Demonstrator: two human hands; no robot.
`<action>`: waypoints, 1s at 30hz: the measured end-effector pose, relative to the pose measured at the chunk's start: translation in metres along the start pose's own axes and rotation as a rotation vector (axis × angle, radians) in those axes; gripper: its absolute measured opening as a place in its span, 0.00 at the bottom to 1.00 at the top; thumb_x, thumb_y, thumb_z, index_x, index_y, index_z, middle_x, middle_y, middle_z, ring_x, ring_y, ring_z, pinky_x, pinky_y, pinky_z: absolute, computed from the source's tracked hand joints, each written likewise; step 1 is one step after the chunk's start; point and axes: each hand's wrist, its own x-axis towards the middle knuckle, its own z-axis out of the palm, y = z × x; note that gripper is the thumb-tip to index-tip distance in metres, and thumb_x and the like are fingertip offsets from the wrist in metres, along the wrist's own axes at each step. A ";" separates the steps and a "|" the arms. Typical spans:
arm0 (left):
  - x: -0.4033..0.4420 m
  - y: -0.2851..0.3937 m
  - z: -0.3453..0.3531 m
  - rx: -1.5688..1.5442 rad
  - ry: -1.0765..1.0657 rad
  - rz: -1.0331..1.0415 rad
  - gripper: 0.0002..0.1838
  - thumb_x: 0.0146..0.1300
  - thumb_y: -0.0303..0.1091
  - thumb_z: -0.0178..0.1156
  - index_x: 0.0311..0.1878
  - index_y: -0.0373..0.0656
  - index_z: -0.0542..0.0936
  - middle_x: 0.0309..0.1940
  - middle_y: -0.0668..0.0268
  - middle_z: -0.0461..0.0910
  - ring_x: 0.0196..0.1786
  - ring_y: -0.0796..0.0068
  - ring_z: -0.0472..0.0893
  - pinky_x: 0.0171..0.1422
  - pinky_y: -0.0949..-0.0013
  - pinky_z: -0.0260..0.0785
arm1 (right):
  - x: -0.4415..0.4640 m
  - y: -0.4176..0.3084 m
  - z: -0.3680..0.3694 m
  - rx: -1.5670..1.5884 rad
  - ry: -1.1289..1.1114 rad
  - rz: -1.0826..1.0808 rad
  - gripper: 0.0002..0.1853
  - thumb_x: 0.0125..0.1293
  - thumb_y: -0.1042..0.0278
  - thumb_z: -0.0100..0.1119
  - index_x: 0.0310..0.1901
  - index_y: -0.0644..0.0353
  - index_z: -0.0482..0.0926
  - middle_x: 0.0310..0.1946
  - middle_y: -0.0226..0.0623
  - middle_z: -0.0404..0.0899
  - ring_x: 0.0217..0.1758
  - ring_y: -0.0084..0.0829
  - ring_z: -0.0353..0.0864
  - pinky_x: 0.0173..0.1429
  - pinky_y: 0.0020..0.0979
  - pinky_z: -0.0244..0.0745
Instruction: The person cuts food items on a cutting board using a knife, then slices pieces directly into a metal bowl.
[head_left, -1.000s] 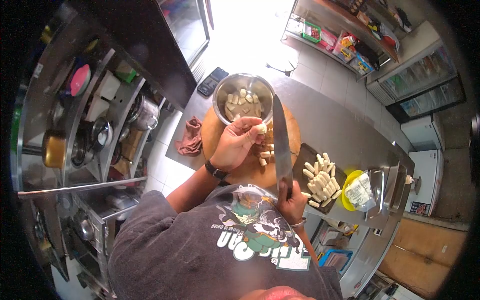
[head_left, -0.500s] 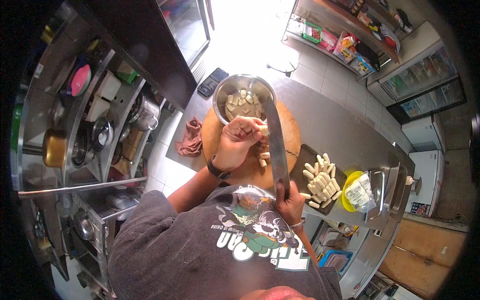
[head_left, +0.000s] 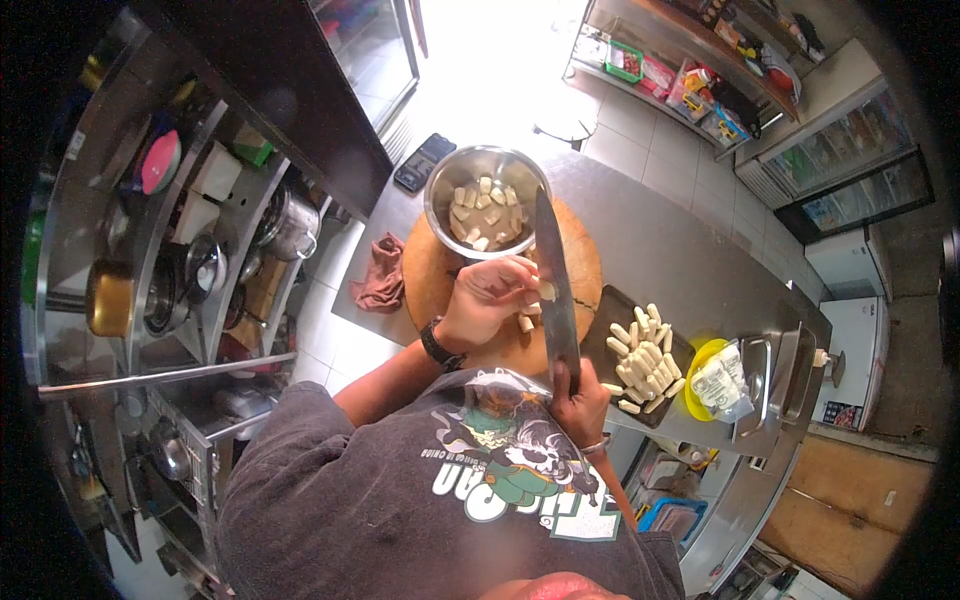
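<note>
A large knife (head_left: 560, 280) is in my right hand (head_left: 580, 402), its broad blade pointing away from me over the round wooden board (head_left: 585, 250). My left hand (head_left: 490, 297), with a dark wristband, pinches a pale peeled piece (head_left: 546, 290) beside the blade. One more cut piece (head_left: 526, 324) lies on the board just below my fingers. At the board's far edge stands a steel bowl (head_left: 436, 200) with several pale pieces inside. A dark tray (head_left: 609, 305) to the right carries a heap of whole pale peeled pieces (head_left: 645, 362).
A brown cloth (head_left: 381, 275) lies left of the board, and a phone (head_left: 425, 163) is left of the bowl. Beyond the tray sit a yellow bowl (head_left: 692, 400) with a white plastic bag (head_left: 720, 385) and metal pans. Shelves with pots (head_left: 290, 225) stand at the left.
My left hand has moved down from the bowl's near rim, toward me, with a piece between its fingers. The knife has shifted slightly left at its tip compared with a second ago.
</note>
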 end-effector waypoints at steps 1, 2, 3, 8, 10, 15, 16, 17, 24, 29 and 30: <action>0.003 0.000 -0.002 -0.002 -0.002 -0.004 0.09 0.62 0.13 0.62 0.43 0.36 0.80 0.49 0.64 0.79 0.51 0.79 0.80 0.55 0.76 0.75 | 0.001 -0.001 -0.001 -0.001 0.001 0.005 0.11 0.73 0.60 0.59 0.41 0.61 0.78 0.18 0.39 0.74 0.19 0.25 0.72 0.26 0.32 0.67; 0.012 0.005 -0.005 0.128 0.070 0.088 0.08 0.63 0.15 0.63 0.43 0.37 0.80 0.48 0.64 0.80 0.51 0.79 0.80 0.54 0.76 0.75 | 0.002 -0.003 -0.002 -0.023 0.043 0.022 0.13 0.73 0.59 0.59 0.38 0.62 0.76 0.18 0.41 0.74 0.19 0.31 0.75 0.26 0.35 0.68; 0.021 0.009 -0.010 0.258 0.142 0.180 0.07 0.64 0.17 0.63 0.43 0.38 0.81 0.48 0.64 0.81 0.51 0.79 0.80 0.53 0.76 0.74 | 0.002 -0.004 -0.003 -0.045 0.083 0.040 0.15 0.73 0.57 0.59 0.36 0.62 0.75 0.17 0.43 0.74 0.19 0.37 0.78 0.26 0.38 0.70; 0.048 0.008 -0.053 0.806 0.284 0.225 0.07 0.59 0.25 0.69 0.40 0.43 0.83 0.46 0.63 0.83 0.48 0.70 0.81 0.52 0.68 0.74 | 0.000 0.002 -0.006 0.029 0.150 0.093 0.15 0.74 0.58 0.58 0.36 0.62 0.75 0.17 0.38 0.72 0.19 0.26 0.71 0.26 0.33 0.67; 0.046 0.010 -0.050 1.283 0.284 0.384 0.07 0.57 0.29 0.71 0.39 0.43 0.83 0.44 0.62 0.83 0.48 0.65 0.81 0.53 0.64 0.73 | -0.001 0.001 -0.006 0.054 0.195 0.114 0.15 0.74 0.58 0.58 0.36 0.62 0.75 0.18 0.36 0.74 0.19 0.25 0.72 0.26 0.33 0.67; 0.013 -0.035 -0.023 1.059 -0.181 0.031 0.10 0.58 0.33 0.70 0.38 0.39 0.80 0.39 0.55 0.82 0.46 0.54 0.81 0.53 0.57 0.72 | 0.000 -0.001 -0.007 0.031 0.205 0.079 0.13 0.73 0.59 0.59 0.38 0.62 0.77 0.19 0.35 0.75 0.19 0.24 0.73 0.26 0.32 0.68; 0.006 -0.052 -0.022 1.066 -0.330 -0.102 0.12 0.59 0.33 0.69 0.40 0.38 0.77 0.38 0.54 0.82 0.45 0.53 0.81 0.52 0.55 0.72 | 0.000 -0.001 -0.006 0.040 0.193 0.103 0.12 0.73 0.60 0.59 0.38 0.62 0.78 0.19 0.35 0.75 0.19 0.24 0.73 0.26 0.31 0.68; 0.000 -0.064 -0.021 1.088 -0.347 -0.090 0.15 0.57 0.32 0.68 0.43 0.38 0.75 0.37 0.53 0.81 0.45 0.50 0.80 0.52 0.53 0.72 | 0.001 0.000 -0.006 0.041 0.193 0.102 0.12 0.73 0.60 0.59 0.38 0.62 0.78 0.19 0.35 0.75 0.19 0.24 0.73 0.26 0.31 0.68; -0.005 -0.109 -0.026 1.115 -0.359 -0.148 0.19 0.59 0.33 0.63 0.50 0.38 0.70 0.37 0.47 0.80 0.44 0.45 0.80 0.46 0.48 0.73 | -0.002 0.001 -0.008 0.036 0.180 0.073 0.12 0.72 0.60 0.60 0.40 0.62 0.79 0.18 0.34 0.73 0.20 0.21 0.72 0.26 0.30 0.68; 0.001 -0.078 -0.016 1.238 -0.347 -0.214 0.18 0.57 0.29 0.63 0.51 0.37 0.73 0.38 0.48 0.79 0.44 0.45 0.80 0.51 0.52 0.74 | -0.001 0.003 -0.009 0.033 0.191 0.075 0.12 0.72 0.59 0.60 0.39 0.62 0.79 0.17 0.34 0.72 0.19 0.20 0.71 0.26 0.29 0.67; 0.002 -0.059 -0.011 1.134 -0.311 -0.062 0.18 0.59 0.28 0.63 0.52 0.36 0.75 0.38 0.51 0.79 0.42 0.49 0.82 0.51 0.55 0.75 | -0.001 0.004 -0.009 0.018 0.186 0.072 0.13 0.72 0.59 0.60 0.38 0.62 0.78 0.17 0.34 0.72 0.19 0.21 0.70 0.26 0.30 0.67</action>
